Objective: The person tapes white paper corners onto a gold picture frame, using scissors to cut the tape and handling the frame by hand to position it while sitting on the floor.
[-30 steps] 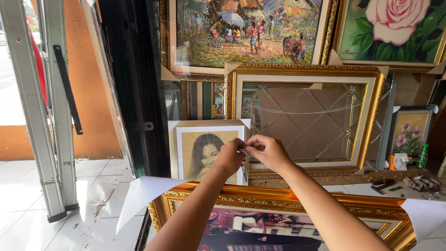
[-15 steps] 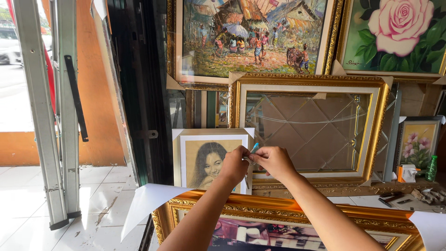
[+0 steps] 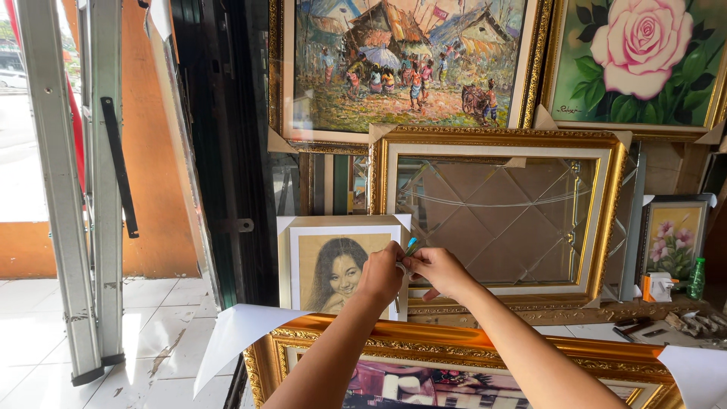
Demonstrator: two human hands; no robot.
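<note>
The small teal-tipped tool (image 3: pixel 410 247) now sits pinched between your left hand (image 3: pixel 381 274) and right hand (image 3: pixel 439 270), both closed on it, slightly lower than before, above the ornate gold picture frame (image 3: pixel 454 344) and before the portrait drawing (image 3: pixel 333 269).

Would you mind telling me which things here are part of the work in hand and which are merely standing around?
In hand: left hand, right hand, small teal tool, gold frame below them.
Standing around: portrait drawing, empty glazed frame, village painting, rose painting, green bottle.
</note>
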